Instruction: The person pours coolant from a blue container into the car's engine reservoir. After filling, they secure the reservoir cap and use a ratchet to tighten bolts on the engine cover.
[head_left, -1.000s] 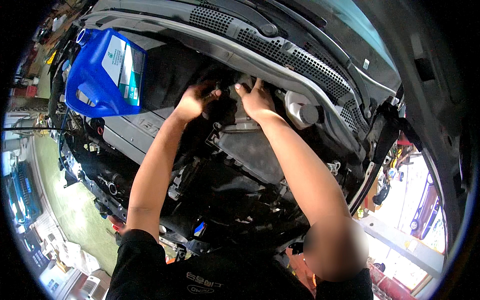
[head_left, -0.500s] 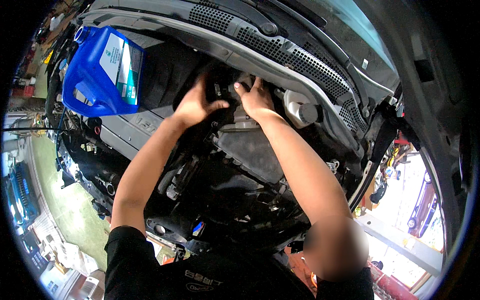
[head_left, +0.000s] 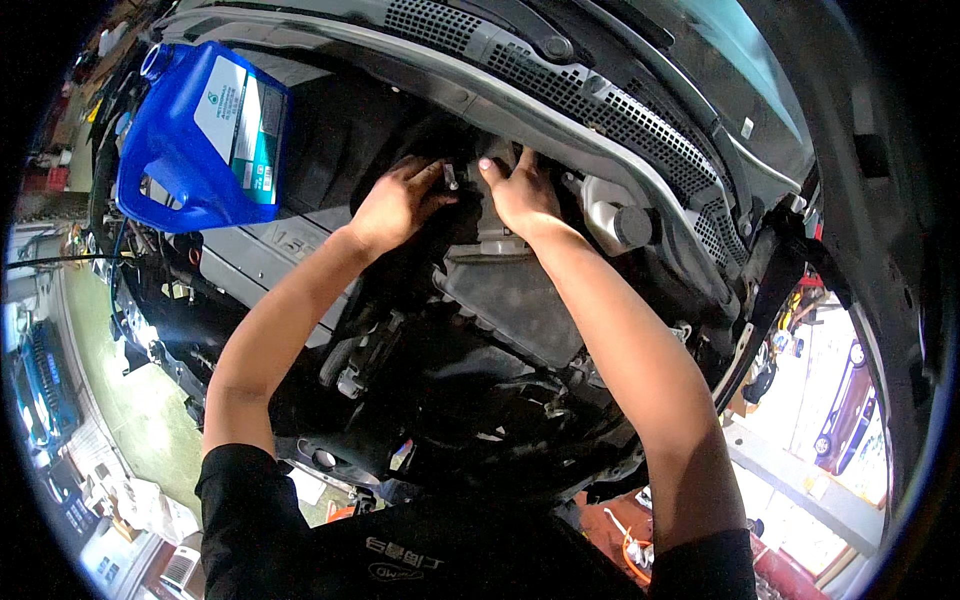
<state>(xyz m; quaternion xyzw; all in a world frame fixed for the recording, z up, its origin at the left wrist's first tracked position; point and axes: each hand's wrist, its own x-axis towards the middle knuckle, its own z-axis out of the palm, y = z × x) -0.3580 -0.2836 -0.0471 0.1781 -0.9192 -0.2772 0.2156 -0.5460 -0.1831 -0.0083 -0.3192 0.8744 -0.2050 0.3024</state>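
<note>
Deep in a car's engine bay, my left hand (head_left: 398, 208) has its fingers and thumb closed around a small metal piece (head_left: 451, 178), whose exact kind is unclear. To its right, my right hand (head_left: 522, 197) grips a greyish duct (head_left: 492, 224) with the thumb apart from the fingers; some fingertips are lost in shadow. That duct runs down to a black air filter box (head_left: 515, 300) below my hands. A pale fluid reservoir (head_left: 600, 212) with a dark cap (head_left: 631, 226) sits just right of my right hand.
A blue plastic jug (head_left: 205, 130) with an uncapped neck stands at the left, above the grey engine cover (head_left: 262, 262). The cowl grille (head_left: 640, 120) crosses the far side. A dark raised panel (head_left: 870, 200) borders the right. Pale green floor (head_left: 140, 390) shows at left.
My left hand has moved slightly right and its fingers have come together at the small metal piece. The right hand stays at the duct. The whole view has shifted a little.
</note>
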